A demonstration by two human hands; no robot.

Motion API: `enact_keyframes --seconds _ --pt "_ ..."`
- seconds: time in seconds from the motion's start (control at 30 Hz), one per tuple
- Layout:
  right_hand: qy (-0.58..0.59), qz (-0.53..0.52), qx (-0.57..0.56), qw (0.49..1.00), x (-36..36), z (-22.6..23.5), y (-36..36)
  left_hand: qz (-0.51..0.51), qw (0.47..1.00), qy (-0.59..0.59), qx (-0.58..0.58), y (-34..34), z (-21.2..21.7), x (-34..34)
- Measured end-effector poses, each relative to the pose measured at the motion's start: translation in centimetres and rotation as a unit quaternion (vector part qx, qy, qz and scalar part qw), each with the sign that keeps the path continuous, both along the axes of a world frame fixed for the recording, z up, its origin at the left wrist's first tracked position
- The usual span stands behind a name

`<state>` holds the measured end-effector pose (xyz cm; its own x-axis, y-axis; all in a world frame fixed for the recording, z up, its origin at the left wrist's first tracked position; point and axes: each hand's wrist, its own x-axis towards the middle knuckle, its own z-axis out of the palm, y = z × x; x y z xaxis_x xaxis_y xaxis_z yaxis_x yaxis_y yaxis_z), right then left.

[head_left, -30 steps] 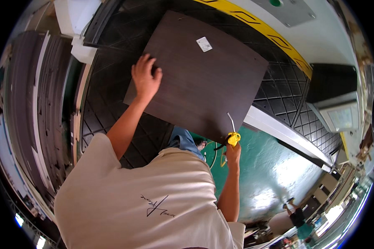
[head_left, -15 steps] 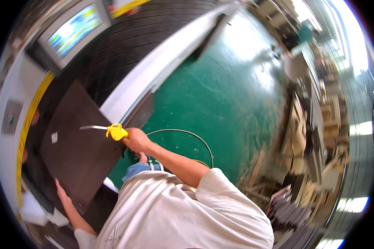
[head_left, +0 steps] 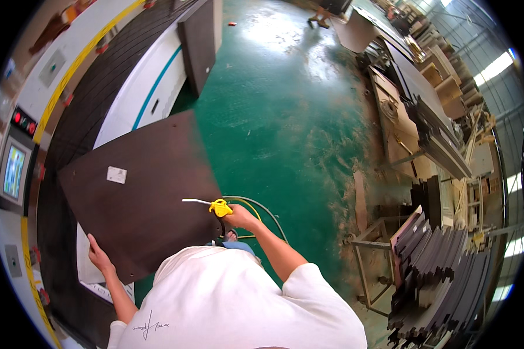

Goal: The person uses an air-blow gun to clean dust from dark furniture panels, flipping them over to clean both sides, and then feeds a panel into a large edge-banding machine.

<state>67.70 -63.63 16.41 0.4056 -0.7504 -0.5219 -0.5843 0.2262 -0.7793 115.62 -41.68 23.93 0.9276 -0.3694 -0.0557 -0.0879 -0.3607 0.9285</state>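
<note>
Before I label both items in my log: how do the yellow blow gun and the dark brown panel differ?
Size and shape: the yellow blow gun is small with a slim pale nozzle; the dark brown panel is a large flat board.
Surface: the panel carries a white label; none shows on the gun.
Handling: the right grip closes around the gun; the left grip is at the panel's edge.

The left forearm is held forward and outward, with the left hand directed away from the body; how far its fingers are bent cannot be told. The right forearm is angled forward and inward, and the right hand is curled into a grip, placed farther forward.
</note>
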Motion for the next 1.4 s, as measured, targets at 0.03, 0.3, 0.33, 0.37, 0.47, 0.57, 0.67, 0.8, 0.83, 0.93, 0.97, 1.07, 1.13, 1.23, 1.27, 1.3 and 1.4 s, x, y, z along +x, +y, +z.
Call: enact_keyframes --seconds 0.03,0.3,0.33,0.37,0.47,0.57,0.67,0.8,0.83,0.93,0.97,1.07,1.13,1.23,1.27,1.3,1.4 --pt "-0.013 -0.032 0.014 0.999 -1.9 0.7 -1.6 -0.031 0.999 -0.022 0.002 -3.0 0.9 -1.7" --pt "-0.032 -0.240 0.002 0.970 -16.0 2.5 -14.6 -0.417 0.906 -0.007 0.066 -27.2 10.4 -12.4" --pt "-0.037 -0.264 0.016 0.964 -17.5 2.6 -16.0 -0.458 0.885 0.043 0.064 -30.7 11.9 -15.6" --pt "-0.075 -0.313 0.004 0.947 -19.2 1.1 -17.4 -0.464 0.880 0.097 0.033 -34.5 11.5 -18.0" --pt "-0.064 -0.367 -0.005 0.928 -25.0 -0.1 -23.2 -0.476 0.848 0.233 -0.015 -47.1 9.3 -24.4" --pt "-0.053 -0.457 0.002 0.888 -30.6 2.5 -30.1 -0.501 0.834 0.227 -0.041 -60.6 5.5 -30.2" --pt "-0.069 -0.557 0.029 0.827 -37.7 4.5 -35.8 -0.562 0.784 0.259 -0.054 -71.8 7.7 -38.7" --pt "-0.086 -0.651 -0.057 0.752 -47.4 4.2 -39.3 -0.602 0.733 0.309 -0.069 -82.0 7.6 -49.7" --pt "-0.128 -0.658 -0.075 0.739 -49.5 3.8 -39.9 -0.614 0.732 0.289 -0.064 -84.0 7.4 -52.1" --pt "-0.140 -0.703 -0.052 0.695 -53.4 2.6 -41.8 -0.669 0.703 0.242 0.012 -90.4 6.3 -57.7" --pt "-0.138 -0.717 -0.029 0.683 -54.2 1.7 -42.5 -0.683 0.695 0.223 0.033 -92.7 5.8 -59.5" --pt "-0.164 -0.743 -0.030 0.649 -56.2 0.5 -48.2 -0.723 0.669 0.165 0.051 -101.4 5.4 -65.4" --pt "-0.190 -0.761 -0.038 0.619 -59.6 -0.7 -54.1 -0.750 0.648 0.130 0.029 -108.5 6.1 -69.4" --pt "-0.201 -0.735 -0.048 0.646 -65.4 0.4 -65.9 -0.748 0.652 0.117 0.054 -117.8 9.4 -74.7" --pt "-0.196 -0.719 -0.035 0.666 -67.4 2.0 -70.5 -0.737 0.664 0.117 0.049 -120.9 9.6 -75.8" --pt "-0.194 -0.700 -0.032 0.686 -69.0 2.9 -75.3 -0.725 0.677 0.116 0.048 -124.2 9.4 -76.6" --pt "-0.116 -0.642 -0.035 0.757 -74.9 1.7 -85.6 -0.701 0.693 0.140 0.097 -132.2 8.6 -78.8"
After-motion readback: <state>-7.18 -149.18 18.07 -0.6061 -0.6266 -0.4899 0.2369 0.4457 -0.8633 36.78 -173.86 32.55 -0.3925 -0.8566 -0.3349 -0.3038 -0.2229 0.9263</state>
